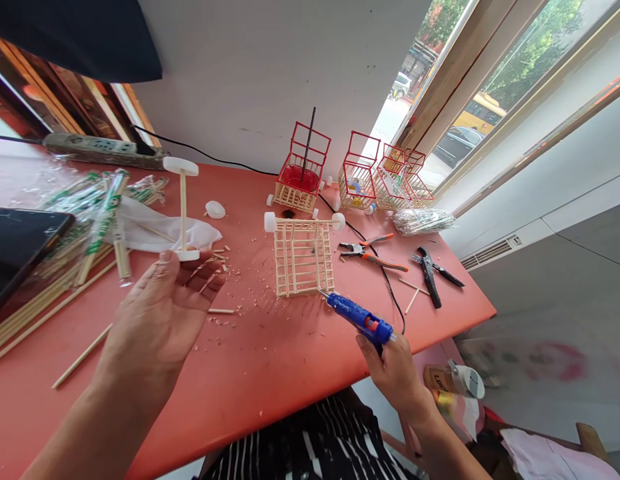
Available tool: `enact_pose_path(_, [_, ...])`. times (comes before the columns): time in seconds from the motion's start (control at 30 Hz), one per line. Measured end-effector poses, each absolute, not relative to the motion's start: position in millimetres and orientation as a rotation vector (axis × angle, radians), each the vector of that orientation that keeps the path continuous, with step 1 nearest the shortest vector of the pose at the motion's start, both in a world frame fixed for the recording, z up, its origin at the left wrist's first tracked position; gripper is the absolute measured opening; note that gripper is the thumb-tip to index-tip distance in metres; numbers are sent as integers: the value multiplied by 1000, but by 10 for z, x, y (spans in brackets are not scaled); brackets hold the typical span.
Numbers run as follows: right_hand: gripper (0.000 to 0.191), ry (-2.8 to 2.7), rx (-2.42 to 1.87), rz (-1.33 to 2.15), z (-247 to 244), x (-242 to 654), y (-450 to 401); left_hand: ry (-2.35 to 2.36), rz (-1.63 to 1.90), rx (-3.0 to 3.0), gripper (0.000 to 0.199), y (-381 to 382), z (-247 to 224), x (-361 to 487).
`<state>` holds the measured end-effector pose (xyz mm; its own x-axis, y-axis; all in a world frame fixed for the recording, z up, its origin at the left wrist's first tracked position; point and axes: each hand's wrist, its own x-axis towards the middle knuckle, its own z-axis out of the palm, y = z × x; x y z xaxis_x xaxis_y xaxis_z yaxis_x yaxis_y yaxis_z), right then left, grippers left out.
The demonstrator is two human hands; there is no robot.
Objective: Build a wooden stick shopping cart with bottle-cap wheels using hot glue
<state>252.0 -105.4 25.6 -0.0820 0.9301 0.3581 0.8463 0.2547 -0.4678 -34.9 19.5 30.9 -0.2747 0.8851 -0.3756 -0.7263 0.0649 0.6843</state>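
Observation:
My left hand (pixel 163 307), at the left, grips a wheel axle (pixel 183 210) made of a wooden stick with a white round cap at each end. The axle stands upright, its lower cap between my thumb and fingers. In my right hand (pixel 397 373) is a blue hot glue gun (pixel 360 317), its nozzle pointing left at the near right corner of a small stick frame (pixel 304 257). Whether the nozzle touches the frame I cannot tell. The frame lies on the red table, with white wheels at the two ends of its far edge.
Behind stand small stick carts with red rims (pixel 303 177). Orange-handled pliers (pixel 373 252) and black cutters (pixel 435 273) lie to the right, near a cord. Wrapped chopsticks (pixel 103 227), loose sticks and a phone (pixel 25 247) occupy the left. A lidded jar (pixel 453 380) is beyond the table's right edge.

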Motion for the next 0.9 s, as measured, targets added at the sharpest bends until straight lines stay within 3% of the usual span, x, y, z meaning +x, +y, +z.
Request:
enact_pose_path(0.7, [15,-1920,-1606,228,315,2490,-1016,940,1579,211,27,202,288,-360])
enact_pose_path(0.9, [22,-1802,-1596,232,399,2426,-1030,927,1592,213,21,194,283,-364])
